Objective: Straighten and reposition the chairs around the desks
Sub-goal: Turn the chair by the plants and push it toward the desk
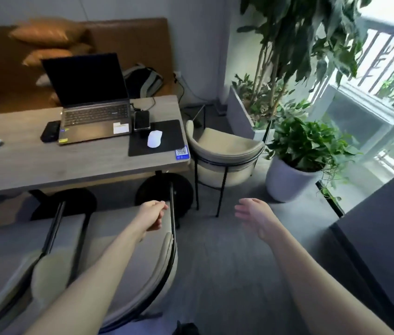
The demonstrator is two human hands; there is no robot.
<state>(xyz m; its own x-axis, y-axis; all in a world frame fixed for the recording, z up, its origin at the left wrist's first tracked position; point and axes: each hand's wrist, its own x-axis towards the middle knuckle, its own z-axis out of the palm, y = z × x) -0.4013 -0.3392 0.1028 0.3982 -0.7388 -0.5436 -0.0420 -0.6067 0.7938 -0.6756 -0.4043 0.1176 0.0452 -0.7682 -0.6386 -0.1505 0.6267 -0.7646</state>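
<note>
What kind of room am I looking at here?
Probably a shared office or café-style workspace: an open dark laptop sits on a grey wooden desk carrying a QR sticker, with cream padded black-framed chairs around it and a brown cushioned bench behind.

Laptop (92, 102) on desk (46, 163) — chair (222, 153) right.

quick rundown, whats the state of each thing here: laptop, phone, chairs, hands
laptop: lid open, screen dark
phone: flat on desk, screen dark
end chair: upright, at desk's end
near chair: upright, untouched
left hand: loosely curled, empty
right hand: open, empty
</note>
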